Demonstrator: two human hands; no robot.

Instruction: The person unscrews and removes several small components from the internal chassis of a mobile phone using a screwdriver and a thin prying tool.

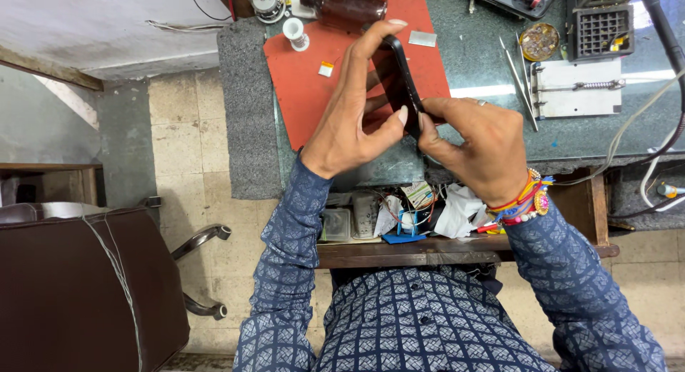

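Both of my hands hold a black phone edge-on above an orange mat. My left hand cups it from the left, index finger over its top end and thumb pressed on its lower edge. My right hand pinches the phone's lower right side; coloured thread bracelets circle that wrist. The phone's face is hidden from view.
On the mat lie a brown bottle, a white spool and small parts. Tweezers, a metal jig and a round tin rest on the green desktop. An open drawer holds clutter. A brown chair stands at left.
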